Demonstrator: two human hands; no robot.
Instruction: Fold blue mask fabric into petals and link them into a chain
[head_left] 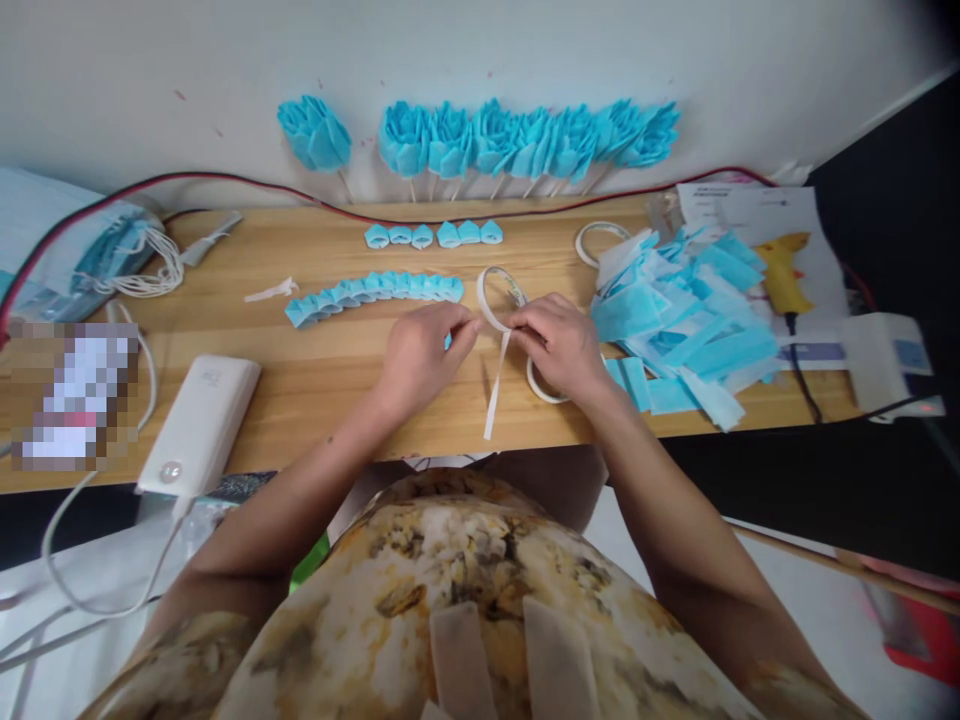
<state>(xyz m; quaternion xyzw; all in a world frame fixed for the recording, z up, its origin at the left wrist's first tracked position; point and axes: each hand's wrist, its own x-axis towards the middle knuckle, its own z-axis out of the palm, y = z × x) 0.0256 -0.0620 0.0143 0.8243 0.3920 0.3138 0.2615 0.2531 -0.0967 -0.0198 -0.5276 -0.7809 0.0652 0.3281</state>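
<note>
Work on the bench (322, 368) looks well along but unfinished: farthest beyond the hands, a row of stemmed blue flowers (529, 140) leans against the wall (210, 50), with a single flower (315, 135) set apart beyond the left hand (476, 325), and all of these appear complete. Closer in, a short row of folded pieces (433, 235) and a longer curved line of petals (375, 290) lie beyond the left hand; they seem shaped, yet not made up into a flower. To the right of the right hand (508, 325), a loose pile of blue and white strips (682, 310) looks like plenty of material left to fold. The right hand pinches the roll of tape (484, 300), which stands on edge between the two hands with a loose tape end (493, 400) hanging toward the body, so taping appears to be the step in hand. The left hand is curled with its fingertips drawn together; a bit of blue shows at it, but whether it is gripped I cannot tell. A second roll (534, 380) lies partly hidden under the right hand
</note>
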